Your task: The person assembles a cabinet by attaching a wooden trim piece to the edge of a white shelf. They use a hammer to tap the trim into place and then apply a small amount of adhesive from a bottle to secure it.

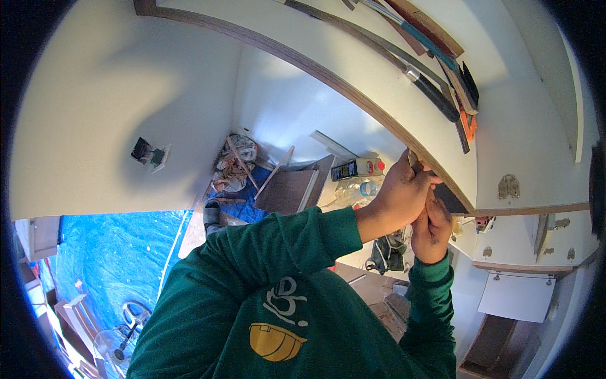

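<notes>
a white board (pixel 379 82) is stretching across upper right, its brown edge (pixel 322 71) running down to a corner; blue sheeting (pixel 113 252) is covering floor at far left; a person in a green sweatshirt (pixel 214 278) is leaning in close. board is looking stiff and probably heavyish, smooth-faced so maybe slippery, with the edge likely prone to chipping; best hold is seeming to be along the edge, thumb on top, fingers beneath. a black-handled tool (pixel 435 98) is lying on the board behind the edge, among other tools. left hand (pixel 399 194) is curling in at the edge near the corner, right hand (pixel 433 230) is bunching narrow just below, fingers nearly meeting; can't tell what either is gripping. a small tan bit (pixel 412 158) is showing by the left fingers, too tiny to identify.
</notes>
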A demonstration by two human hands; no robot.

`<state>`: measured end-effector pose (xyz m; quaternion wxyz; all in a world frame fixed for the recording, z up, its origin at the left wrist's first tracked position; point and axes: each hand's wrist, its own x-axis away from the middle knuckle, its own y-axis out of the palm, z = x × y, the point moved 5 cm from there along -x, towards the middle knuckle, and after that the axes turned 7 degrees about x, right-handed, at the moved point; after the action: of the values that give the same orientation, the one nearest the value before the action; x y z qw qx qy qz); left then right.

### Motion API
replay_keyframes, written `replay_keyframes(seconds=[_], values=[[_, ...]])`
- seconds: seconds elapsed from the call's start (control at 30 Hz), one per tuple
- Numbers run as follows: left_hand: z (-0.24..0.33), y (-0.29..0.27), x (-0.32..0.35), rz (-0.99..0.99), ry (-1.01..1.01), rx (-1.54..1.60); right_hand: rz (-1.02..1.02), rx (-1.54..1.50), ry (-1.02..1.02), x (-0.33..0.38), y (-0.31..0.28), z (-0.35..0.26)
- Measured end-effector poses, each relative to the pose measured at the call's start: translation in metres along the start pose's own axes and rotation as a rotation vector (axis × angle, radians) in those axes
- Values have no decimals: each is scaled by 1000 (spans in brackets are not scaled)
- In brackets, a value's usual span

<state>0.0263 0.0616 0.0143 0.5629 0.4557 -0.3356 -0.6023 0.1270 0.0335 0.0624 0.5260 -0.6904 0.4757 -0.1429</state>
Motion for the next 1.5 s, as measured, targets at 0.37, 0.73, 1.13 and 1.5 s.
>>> replay_keyframes(seconds=[0.37, 0.73, 1.13, 1.5], values=[[0, 0, 2, 23, -20, -2, 13, 70, -41, -2, 0, 1], [0, -1, 1, 5, 56, -65, 47, 56, -70, -1, 0, 0], [-9, 3, 1, -43, 49, -17, 17, 111, -96, 7, -4, 10], [-1, 2, 2, -30, 64, -66, 12, 64, -68, 4, -2, 7]])
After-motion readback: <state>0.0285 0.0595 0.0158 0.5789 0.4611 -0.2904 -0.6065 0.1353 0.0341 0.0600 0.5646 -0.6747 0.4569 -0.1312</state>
